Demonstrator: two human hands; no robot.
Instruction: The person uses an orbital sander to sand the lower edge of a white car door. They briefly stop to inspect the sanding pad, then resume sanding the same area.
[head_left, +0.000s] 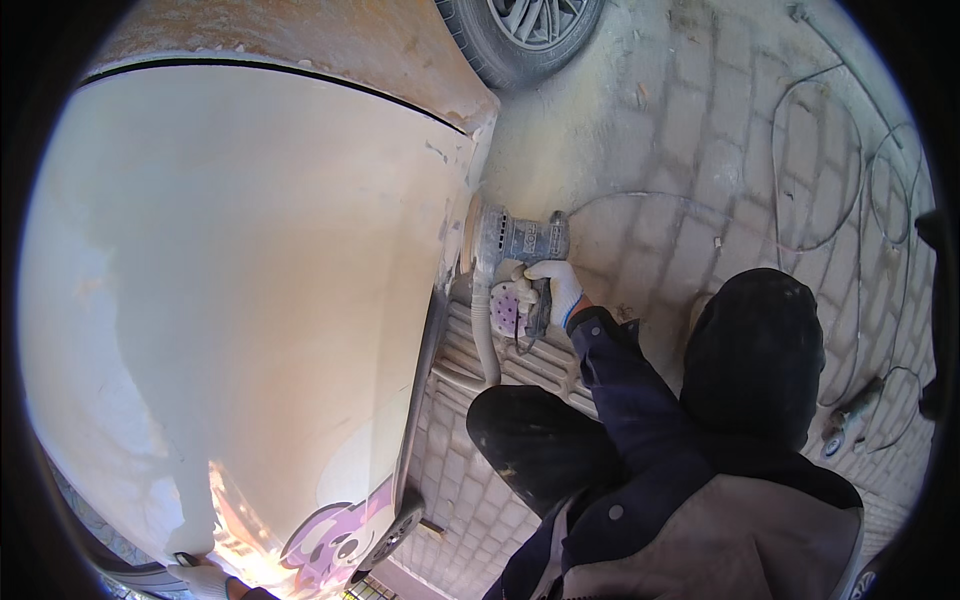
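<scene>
My right hand [556, 284], in a white glove, is closed round the handle of a dusty sander [520, 237]. Its round pad stands on edge against the lower edge of a pale car panel [250, 250]. From the sander a grey ribbed hose [483, 335] hangs down. Just beside the hand shows a purple perforated sanding disc [508, 310]; whether it lies on the ground or is attached to something I cannot tell. Far off at the lower left, my left hand [207, 578], also gloved, rests on the panel beside a small dark part; its fingers are mostly indistinct.
A car wheel [530, 30] stands at the top, another wheel [398, 535] below. A thin cord [690, 200] runs from the sander into loops over the paving bricks. A hand-held power tool [850, 418] lies at the right. My knees [755, 355] flank my right arm.
</scene>
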